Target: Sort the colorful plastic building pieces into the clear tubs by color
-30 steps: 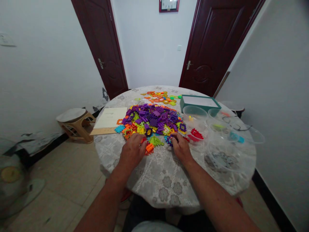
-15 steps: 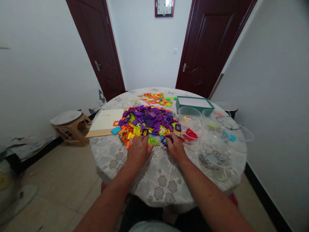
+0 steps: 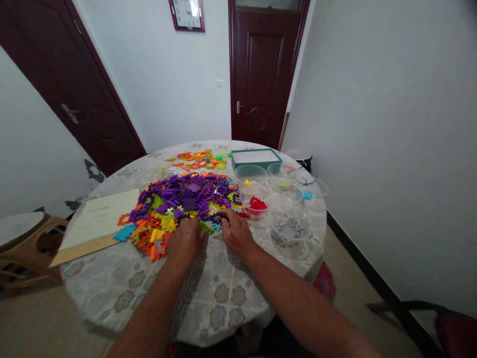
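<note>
Where the table (image 3: 223, 293) lies bare at its near edge, both forearms cross it. The left hand (image 3: 186, 241) lies palm down, fingers curled over orange and green pieces at the near rim of the pile (image 3: 186, 196); whether it grips any, I cannot tell. Just beside it, the right hand (image 3: 235, 232) draws its fingertips together at a purple piece (image 3: 213, 218), hold unclear. Single pieces seem to be picked out; a lift calls for a clean pinch free of interlocked neighbours. Right of the pile stand clear bowls, one with red pieces (image 3: 255, 206). A board (image 3: 100, 216) lies at the left edge, a box (image 3: 256, 158) toward the far edge. Beyond are white walls, a dark door (image 3: 263, 74) and a clock (image 3: 186, 12).
</note>
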Demonstrator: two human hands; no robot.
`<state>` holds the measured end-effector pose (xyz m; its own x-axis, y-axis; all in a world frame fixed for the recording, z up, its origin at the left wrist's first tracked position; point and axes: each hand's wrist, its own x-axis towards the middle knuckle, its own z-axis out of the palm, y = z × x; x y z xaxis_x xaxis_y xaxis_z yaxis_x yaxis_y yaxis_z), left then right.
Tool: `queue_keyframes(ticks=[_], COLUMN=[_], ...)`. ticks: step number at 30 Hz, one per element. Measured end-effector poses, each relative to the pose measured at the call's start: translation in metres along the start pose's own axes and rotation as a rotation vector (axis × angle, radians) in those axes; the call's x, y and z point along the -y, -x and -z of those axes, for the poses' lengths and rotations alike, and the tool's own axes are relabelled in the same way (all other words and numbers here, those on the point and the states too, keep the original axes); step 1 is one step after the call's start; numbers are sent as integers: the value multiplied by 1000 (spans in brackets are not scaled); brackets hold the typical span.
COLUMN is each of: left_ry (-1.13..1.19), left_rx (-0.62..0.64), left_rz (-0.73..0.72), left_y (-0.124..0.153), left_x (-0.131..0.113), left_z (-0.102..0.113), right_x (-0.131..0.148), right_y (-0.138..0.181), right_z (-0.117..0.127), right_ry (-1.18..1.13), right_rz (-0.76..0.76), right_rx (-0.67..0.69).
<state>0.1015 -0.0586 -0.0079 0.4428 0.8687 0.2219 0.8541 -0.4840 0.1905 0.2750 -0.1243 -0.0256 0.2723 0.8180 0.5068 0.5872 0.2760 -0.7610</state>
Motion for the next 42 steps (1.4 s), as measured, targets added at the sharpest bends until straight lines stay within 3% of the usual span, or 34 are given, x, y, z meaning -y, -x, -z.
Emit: queue_keyframes(ticks=[4, 8, 12, 14, 16, 20, 23, 27, 35, 38, 42], left_ry=[263, 531, 766, 833, 868, 884, 900, 943, 1027, 993, 942], left_rx=[-130, -149, -47, -7, 6, -16, -29, 15, 34, 13, -29], left_rz=[-112, -39, 60, 79, 83, 55, 53, 65, 69, 66, 43], left_y=[0, -7, -6, -2, 2, 4, 3, 4, 8, 8, 7], left_x=[-2, -9, -15, -15, -13, -5, 0, 0, -7, -6, -5], left_z=[-5, 3, 7, 3, -2, -8, -7, -5, 2, 3, 1], right_x=[30, 50, 36, 17, -3, -32, -38, -23, 47, 52, 40], right_y=[-3, -18, -70, -110, -152, -217, -236, -222, -118, -110, -128], right_z=[27, 73, 116, 129, 137, 141, 140, 129, 94, 109, 154], right_ry=[108, 290, 328, 357, 439, 608, 645, 669, 573, 602, 709], right_rz=[63, 128, 153, 105, 2, -79, -87, -53, 193, 157, 24], right_rx=[101, 357, 565, 594, 472, 61, -38, 2, 390, 453, 341])
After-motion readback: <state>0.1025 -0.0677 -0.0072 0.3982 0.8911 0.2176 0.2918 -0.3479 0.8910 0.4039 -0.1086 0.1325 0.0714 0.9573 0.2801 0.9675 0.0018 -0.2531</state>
